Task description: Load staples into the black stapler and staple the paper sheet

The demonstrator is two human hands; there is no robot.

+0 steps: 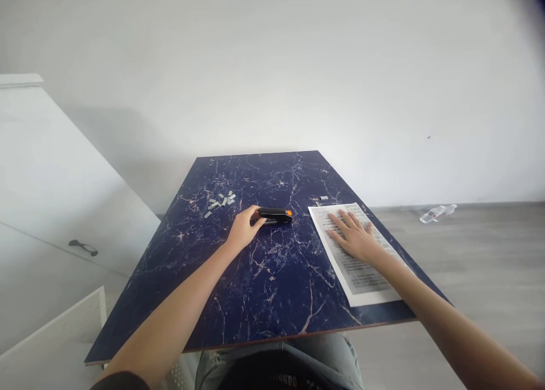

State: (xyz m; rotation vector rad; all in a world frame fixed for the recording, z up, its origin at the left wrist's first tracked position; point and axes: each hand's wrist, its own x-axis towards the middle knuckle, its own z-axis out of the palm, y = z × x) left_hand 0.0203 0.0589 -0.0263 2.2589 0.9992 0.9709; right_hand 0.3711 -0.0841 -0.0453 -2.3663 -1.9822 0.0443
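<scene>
Left hand (246, 229): grip closed on the rear end of the black stapler (275, 214), mid-tabletop (272, 299), orange-marked end pointing right. Right hand (354, 237): grip open, fingers spread flat on printed paper (361, 282) at right edge. Staple strips (223, 200) lie loose beyond left hand.

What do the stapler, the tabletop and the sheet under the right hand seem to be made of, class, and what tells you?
Stapler: probably smooth plastic, judging by its black body and orange end; any metal inside is unclear.
Tabletop: glossy-looking, blue with pale veins like marble, but its thin brownish edge suggests laminated board.
Sheet: matte white paper, thin, flat and printed.
</scene>
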